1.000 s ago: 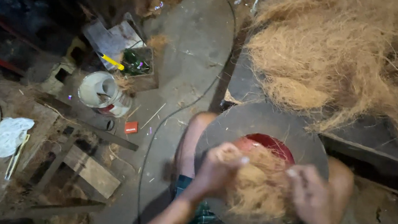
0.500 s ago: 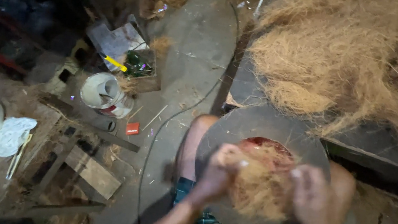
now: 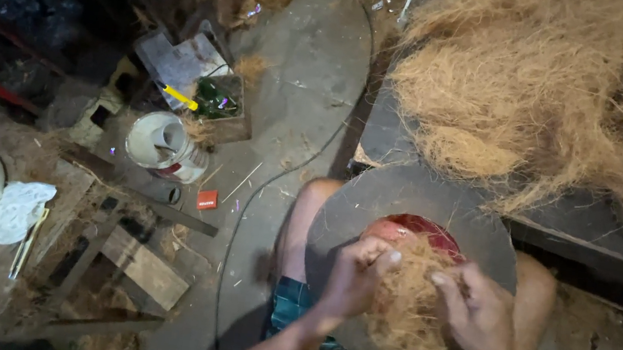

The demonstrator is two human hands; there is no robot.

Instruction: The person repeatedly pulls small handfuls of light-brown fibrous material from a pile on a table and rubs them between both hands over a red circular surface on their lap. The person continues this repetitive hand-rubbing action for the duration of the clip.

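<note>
Both hands grip one tuft of coir fibre (image 3: 406, 305): left hand (image 3: 357, 277) closed on its left edge, right hand (image 3: 474, 304) pinching its right side with bent fingers. Tuft lies over a red bowl (image 3: 431, 233), set on a round grey board (image 3: 411, 203) across the person's knees. Beyond, a large heap of loose fibre (image 3: 551, 94) covers a dark worktop (image 3: 605, 235). Left, on the concrete floor (image 3: 299, 78): white bucket (image 3: 161, 145), black cable (image 3: 270, 186), wooden frame (image 3: 118, 262), white cloth (image 3: 10, 213).

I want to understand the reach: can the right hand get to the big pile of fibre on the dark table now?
Probably yes: the right hand is by the fibre clump, and nothing stands between it and the big pile ahead.
</note>
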